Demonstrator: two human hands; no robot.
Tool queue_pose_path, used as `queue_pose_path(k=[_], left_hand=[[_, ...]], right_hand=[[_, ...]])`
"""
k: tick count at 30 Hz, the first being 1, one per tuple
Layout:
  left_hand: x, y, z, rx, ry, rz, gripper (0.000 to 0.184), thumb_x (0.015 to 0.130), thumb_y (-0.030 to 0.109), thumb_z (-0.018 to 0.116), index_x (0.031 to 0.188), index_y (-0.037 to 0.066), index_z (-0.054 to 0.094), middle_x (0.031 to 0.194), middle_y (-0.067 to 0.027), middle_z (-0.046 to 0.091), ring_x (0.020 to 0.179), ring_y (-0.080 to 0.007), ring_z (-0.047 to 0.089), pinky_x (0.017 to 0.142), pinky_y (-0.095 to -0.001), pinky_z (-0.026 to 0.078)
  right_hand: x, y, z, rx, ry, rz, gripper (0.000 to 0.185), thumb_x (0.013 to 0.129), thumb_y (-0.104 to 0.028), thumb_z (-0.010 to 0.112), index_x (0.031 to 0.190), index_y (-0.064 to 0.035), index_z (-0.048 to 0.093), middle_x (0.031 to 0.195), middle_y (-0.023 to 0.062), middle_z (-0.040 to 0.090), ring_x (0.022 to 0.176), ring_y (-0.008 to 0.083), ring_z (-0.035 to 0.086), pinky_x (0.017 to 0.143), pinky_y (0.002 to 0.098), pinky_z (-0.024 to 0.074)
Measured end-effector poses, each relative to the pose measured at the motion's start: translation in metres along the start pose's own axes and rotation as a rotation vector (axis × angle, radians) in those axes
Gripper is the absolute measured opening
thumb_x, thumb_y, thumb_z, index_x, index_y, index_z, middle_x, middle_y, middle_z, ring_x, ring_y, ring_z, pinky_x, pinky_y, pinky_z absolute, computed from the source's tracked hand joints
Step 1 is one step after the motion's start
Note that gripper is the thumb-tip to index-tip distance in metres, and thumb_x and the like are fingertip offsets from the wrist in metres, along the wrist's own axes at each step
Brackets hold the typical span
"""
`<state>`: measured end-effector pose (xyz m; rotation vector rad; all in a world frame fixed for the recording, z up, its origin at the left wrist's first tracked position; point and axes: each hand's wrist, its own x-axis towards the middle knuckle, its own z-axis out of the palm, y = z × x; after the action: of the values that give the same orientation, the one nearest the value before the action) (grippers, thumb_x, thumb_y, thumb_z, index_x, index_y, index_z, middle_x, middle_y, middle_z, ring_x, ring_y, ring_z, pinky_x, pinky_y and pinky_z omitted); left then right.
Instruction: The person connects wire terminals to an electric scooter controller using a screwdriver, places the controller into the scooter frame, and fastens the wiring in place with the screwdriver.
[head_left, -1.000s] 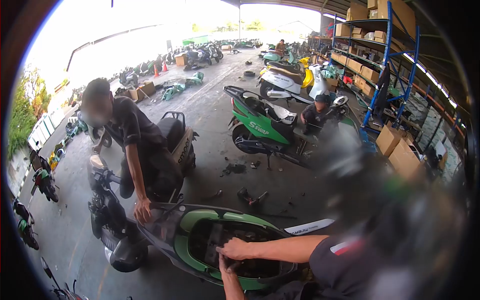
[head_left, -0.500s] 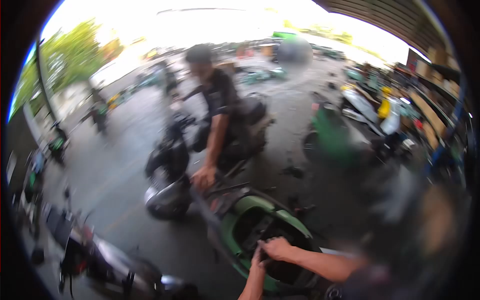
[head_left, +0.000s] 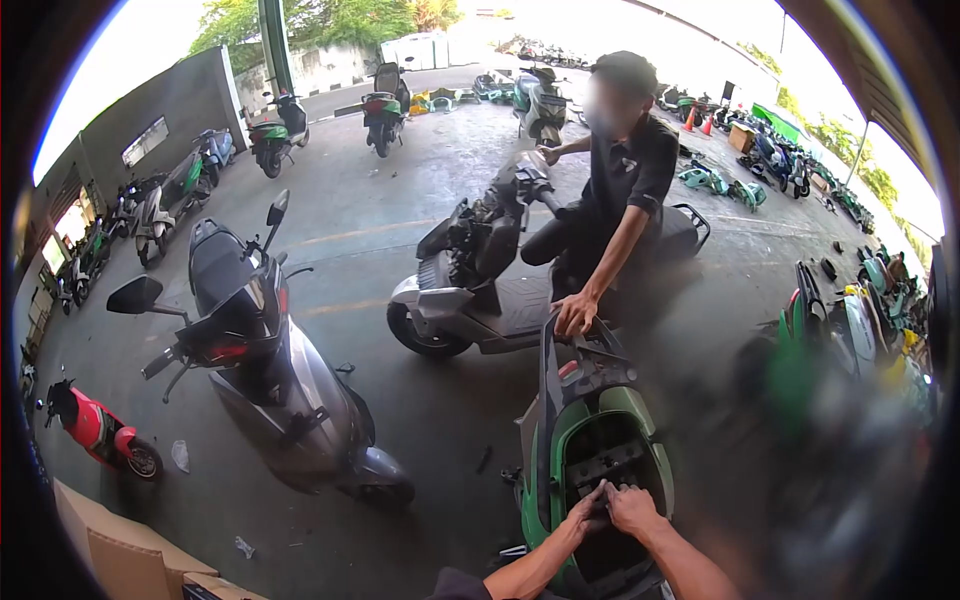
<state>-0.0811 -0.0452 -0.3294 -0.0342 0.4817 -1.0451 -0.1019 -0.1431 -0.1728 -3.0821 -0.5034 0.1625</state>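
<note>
My left hand (head_left: 583, 513) and my right hand (head_left: 632, 508) meet fingertip to fingertip over the open black compartment (head_left: 598, 443) of a green scooter (head_left: 541, 505). The fingers of both are drawn together; whatever lies between them is too small to make out. Dark fittings (head_left: 612, 462) show inside the compartment just beyond my fingertips. At the scooter's far end, a co-worker's hand (head_left: 575, 313) rests on the black frame part (head_left: 548, 365). That person (head_left: 640, 170) sits astride a grey scooter (head_left: 455, 305) with its front panels off, the other hand near its handlebar.
A dark grey scooter (head_left: 300, 375) stands to my left, with a red scooter (head_left: 95, 425) beyond it. Cardboard boxes (head_left: 125, 545) are at the lower left. Loose body panels (head_left: 865, 320) lie on the right, partly blurred. More scooters (head_left: 382, 115) stand further off.
The view has swung left and steadied, so the green scooter sits further right in view. My hands stay together at its compartment, and the co-worker's hand stays on its far end.
</note>
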Motion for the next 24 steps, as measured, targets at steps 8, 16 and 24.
queue_pose_path(k=[8,16,24], left_hand=[[-0.012,-0.002,-0.015,-0.058,0.023,0.112,0.014,0.089,0.014,0.062,0.096,0.004,0.067,0.094,-0.0102,0.071,0.092,-0.0259,0.067,0.099,-0.0416,0.05],[0.003,0.009,-0.013,0.03,-0.048,-0.039,0.048,0.09,0.037,0.072,0.119,0.002,0.059,0.124,-0.0143,0.062,0.12,-0.0328,0.057,0.11,-0.0496,0.041],[-0.021,-0.011,0.019,-0.002,0.014,0.038,0.046,0.097,0.049,0.056,0.124,0.01,0.058,0.129,-0.0117,0.059,0.125,-0.0324,0.052,0.11,-0.0515,0.037]], right_hand=[[0.003,-0.01,-0.011,0.051,-0.19,0.307,0.049,0.095,-0.048,0.053,0.077,-0.0078,0.075,0.079,0.0172,0.073,0.074,0.0343,0.073,0.065,0.0447,0.0594],[-0.006,-0.015,0.014,0.093,-0.042,0.275,0.031,0.089,-0.028,0.058,0.113,-0.0094,0.067,0.088,0.0173,0.073,0.083,0.0349,0.073,0.068,0.0482,0.0583],[-0.008,-0.016,-0.012,0.102,-0.106,0.366,0.028,0.088,-0.025,0.059,0.099,-0.0042,0.073,0.088,0.0174,0.074,0.082,0.0357,0.073,0.067,0.0472,0.0587]])
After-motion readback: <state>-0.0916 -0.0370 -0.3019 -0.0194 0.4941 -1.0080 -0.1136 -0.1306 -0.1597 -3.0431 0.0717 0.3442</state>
